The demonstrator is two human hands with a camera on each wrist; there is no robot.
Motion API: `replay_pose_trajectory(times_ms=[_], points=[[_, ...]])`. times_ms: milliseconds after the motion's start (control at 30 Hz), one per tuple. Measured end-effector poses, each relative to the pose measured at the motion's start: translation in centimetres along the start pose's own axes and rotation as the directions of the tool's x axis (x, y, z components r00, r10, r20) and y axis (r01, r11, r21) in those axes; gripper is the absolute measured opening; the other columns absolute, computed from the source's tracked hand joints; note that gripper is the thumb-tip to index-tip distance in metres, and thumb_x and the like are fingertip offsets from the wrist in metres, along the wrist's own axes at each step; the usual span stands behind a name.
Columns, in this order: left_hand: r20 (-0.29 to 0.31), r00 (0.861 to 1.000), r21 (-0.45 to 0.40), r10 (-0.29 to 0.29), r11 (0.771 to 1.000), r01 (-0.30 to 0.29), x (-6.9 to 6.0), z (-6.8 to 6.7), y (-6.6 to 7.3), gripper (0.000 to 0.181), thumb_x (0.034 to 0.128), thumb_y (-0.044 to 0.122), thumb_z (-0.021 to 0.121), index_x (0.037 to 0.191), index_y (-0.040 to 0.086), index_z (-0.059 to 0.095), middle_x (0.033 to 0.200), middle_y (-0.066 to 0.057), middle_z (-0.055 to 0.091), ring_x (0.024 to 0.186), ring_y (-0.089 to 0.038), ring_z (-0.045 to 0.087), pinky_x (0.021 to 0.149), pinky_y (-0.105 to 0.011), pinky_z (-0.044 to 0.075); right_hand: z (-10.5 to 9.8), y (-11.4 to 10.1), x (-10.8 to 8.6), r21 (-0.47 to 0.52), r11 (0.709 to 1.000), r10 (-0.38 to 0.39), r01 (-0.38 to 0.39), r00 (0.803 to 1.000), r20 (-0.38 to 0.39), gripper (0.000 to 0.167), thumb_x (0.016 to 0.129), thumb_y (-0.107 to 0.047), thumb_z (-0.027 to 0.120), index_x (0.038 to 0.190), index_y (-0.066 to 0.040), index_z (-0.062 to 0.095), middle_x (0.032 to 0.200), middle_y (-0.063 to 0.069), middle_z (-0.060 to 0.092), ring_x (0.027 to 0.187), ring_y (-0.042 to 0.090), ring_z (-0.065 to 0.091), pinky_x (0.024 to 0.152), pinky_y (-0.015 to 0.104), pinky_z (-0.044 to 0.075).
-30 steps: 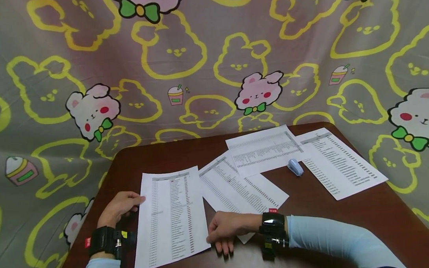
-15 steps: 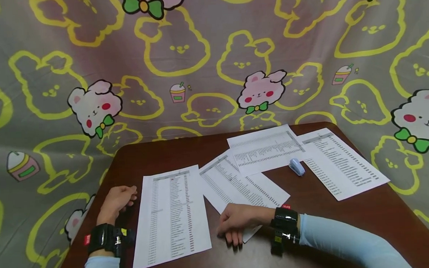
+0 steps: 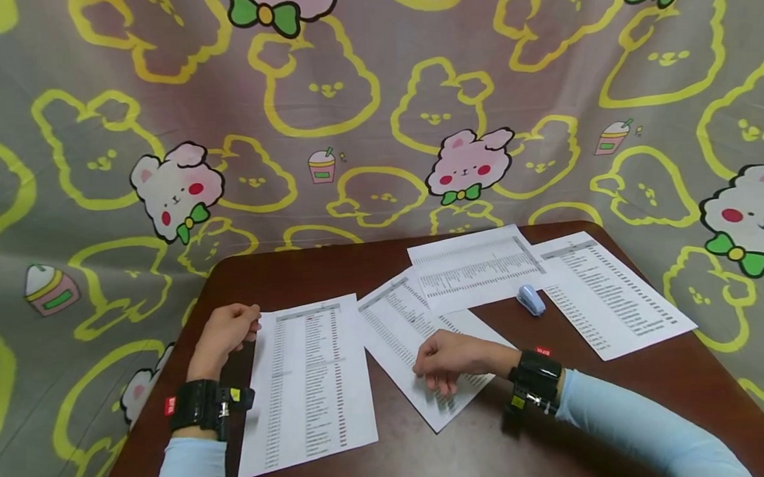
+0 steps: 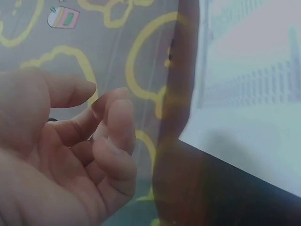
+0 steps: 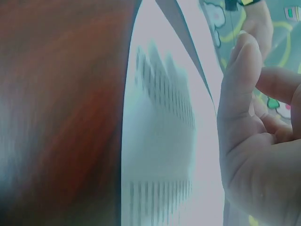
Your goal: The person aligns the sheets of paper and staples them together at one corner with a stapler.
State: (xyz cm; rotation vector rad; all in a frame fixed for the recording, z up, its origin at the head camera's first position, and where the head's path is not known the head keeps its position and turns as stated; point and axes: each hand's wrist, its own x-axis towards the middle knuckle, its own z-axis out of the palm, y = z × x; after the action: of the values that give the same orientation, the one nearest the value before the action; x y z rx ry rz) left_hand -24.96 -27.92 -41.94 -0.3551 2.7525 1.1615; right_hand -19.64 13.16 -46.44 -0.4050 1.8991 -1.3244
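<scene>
A printed sheet (image 3: 324,381) lies at the left of the table. Beside its upper left corner is my left hand (image 3: 224,334), fingers loosely bent; in the left wrist view, a gap separates this hand (image 4: 89,146) from the paper (image 4: 254,136), and it holds nothing. Over the lower part of a slanted middle sheet (image 3: 400,329) hovers my right hand (image 3: 452,355), relaxed, partly covering the print. The right wrist view shows that hand (image 5: 263,122) with bent, empty fingers near the paper (image 5: 160,141).
A third sheet (image 3: 478,267) overlaps the middle one at the back, and a fourth sheet (image 3: 611,294) lies at the right. A small light-blue stapler-like object (image 3: 531,300) sits between them. A patterned curtain (image 3: 366,148) hangs behind the brown table (image 3: 282,273).
My left hand has let go of the left sheet's edge and moved up to its upper corner. The right hand has left the lower right corner and moved right and up, over the middle sheet.
</scene>
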Motion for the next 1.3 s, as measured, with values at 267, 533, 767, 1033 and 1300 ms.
replay_pose_trajectory(times_ms=[267, 533, 767, 1033, 1300], points=[[0.005, 0.998, 0.029, 0.060, 0.998, -0.060, -0.7, 0.2, 2.1, 0.048, 0.1030, 0.041, 0.043, 0.121, -0.001, 0.059, 0.106, -0.020, 0.066, 0.088, -0.030, 0.064, 0.064, -0.028, 0.046, -2.8, 0.6, -1.3, -0.025, 1.000, 0.009, -0.010, 0.998, -0.069, 0.027, 0.094, -0.017, 0.062, 0.099, 0.009, 0.066, 0.067, 0.005, 0.064, 0.047, 0.012, 0.056, 0.045, 0.024, 0.047], [0.042, 0.989, -0.001, 0.145, 0.989, -0.145, -0.4, 1.6, 4.9, 0.049, 0.1022, 0.043, 0.046, 0.120, 0.000, 0.061, 0.109, -0.022, 0.067, 0.096, -0.035, 0.065, 0.068, -0.032, 0.049, -5.7, 1.2, -3.3, -0.049, 0.997, 0.051, -0.062, 0.979, -0.200, 0.026, 0.095, -0.019, 0.062, 0.104, 0.006, 0.064, 0.071, 0.010, 0.064, 0.048, 0.014, 0.057, 0.047, 0.024, 0.047], [0.071, 0.979, -0.016, 0.191, 0.982, -0.190, -0.5, 2.7, 7.2, 0.041, 0.1020, 0.038, 0.049, 0.120, 0.002, 0.060, 0.105, -0.018, 0.067, 0.090, -0.032, 0.063, 0.066, -0.031, 0.047, -7.6, 1.5, -4.3, -0.153, 0.985, 0.028, -0.080, 0.949, -0.315, 0.024, 0.095, -0.023, 0.063, 0.103, 0.000, 0.066, 0.077, 0.014, 0.066, 0.055, 0.020, 0.059, 0.050, 0.027, 0.047], [0.091, 0.968, -0.010, 0.232, 0.973, -0.232, -0.3, 3.7, 8.7, 0.040, 0.1015, 0.039, 0.050, 0.121, 0.006, 0.060, 0.108, -0.017, 0.068, 0.091, -0.030, 0.062, 0.069, -0.032, 0.048, -8.5, 1.6, -5.0, -0.268, 0.960, -0.018, -0.085, 0.932, -0.361, 0.024, 0.096, -0.026, 0.062, 0.104, -0.004, 0.066, 0.082, 0.010, 0.066, 0.064, 0.022, 0.060, 0.055, 0.030, 0.047], [0.098, 0.955, 0.040, 0.279, 0.958, -0.284, -0.9, 4.1, 10.2, 0.041, 0.1010, 0.040, 0.050, 0.123, 0.008, 0.060, 0.113, -0.016, 0.067, 0.102, -0.032, 0.064, 0.079, -0.037, 0.051, -8.1, 1.6, -4.9, -0.406, 0.889, 0.013, -0.212, 0.898, -0.440, 0.016, 0.095, -0.025, 0.062, 0.099, -0.010, 0.063, 0.076, 0.003, 0.060, 0.060, 0.018, 0.055, 0.050, 0.028, 0.043]])
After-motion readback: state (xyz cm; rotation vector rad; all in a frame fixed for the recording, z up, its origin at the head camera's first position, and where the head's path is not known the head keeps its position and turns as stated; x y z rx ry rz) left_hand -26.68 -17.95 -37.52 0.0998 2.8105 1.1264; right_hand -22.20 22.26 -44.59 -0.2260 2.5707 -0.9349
